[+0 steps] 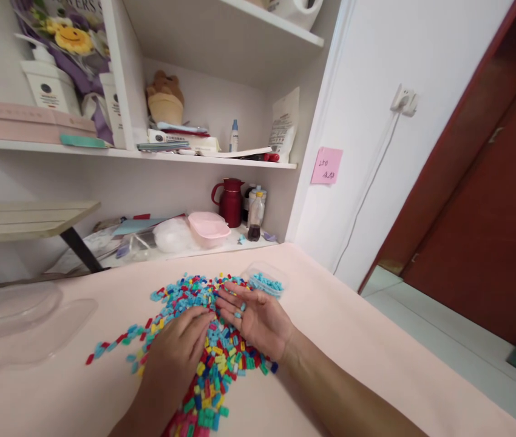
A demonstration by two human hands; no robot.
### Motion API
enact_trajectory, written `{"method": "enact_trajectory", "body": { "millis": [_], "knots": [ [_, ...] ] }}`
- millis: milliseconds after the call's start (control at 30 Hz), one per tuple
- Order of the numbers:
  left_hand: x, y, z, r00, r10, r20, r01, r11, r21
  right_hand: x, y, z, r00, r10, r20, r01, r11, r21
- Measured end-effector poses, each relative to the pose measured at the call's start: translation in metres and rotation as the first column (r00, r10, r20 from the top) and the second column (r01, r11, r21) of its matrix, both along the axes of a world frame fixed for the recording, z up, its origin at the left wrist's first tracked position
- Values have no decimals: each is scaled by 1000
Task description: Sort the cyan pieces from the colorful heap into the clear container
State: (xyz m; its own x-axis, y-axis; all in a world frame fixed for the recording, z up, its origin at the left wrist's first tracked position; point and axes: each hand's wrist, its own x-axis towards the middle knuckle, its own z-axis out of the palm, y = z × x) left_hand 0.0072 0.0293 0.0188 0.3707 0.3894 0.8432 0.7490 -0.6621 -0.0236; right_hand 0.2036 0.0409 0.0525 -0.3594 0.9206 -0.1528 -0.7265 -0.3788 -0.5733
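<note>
While our right hand [264, 321] lies palm-up, fingers loose beneath blue bricks [238, 315], our left hand's [178, 346] grip is unclear; the far tub [262, 268] holds more, yet plenty seems left in the pile [219, 352].

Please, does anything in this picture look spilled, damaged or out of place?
No damage is visible. The small colourful pieces lie loose across the pale pink tabletop, with a line straggling leftward; this looks like a spill, though possibly intentional.

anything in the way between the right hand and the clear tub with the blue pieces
Nothing visible stands between the right hand and the clear tub just beyond it; only the tub's own wall surrounds the blue pieces.
</note>
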Motion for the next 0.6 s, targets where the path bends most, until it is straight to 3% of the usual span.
{"method": "enact_trajectory", "body": {
  "millis": [167, 400, 600],
  "knots": [
    [11, -12, 6, 999, -23, -23, 24, 999, 46, -3, -5, 4, 994, 75, -82, -73, 997, 30],
    [19, -11, 3, 989, -44, -141, 50, 998, 41, -8, -14, 5, 964, 201, -177, -187, 978, 93],
    [17, -9, 6, 987, -118, -108, 114, 993, -34, -11, -16, 5, 968, 177, -180, -167, 984, 68]
  ]
}}
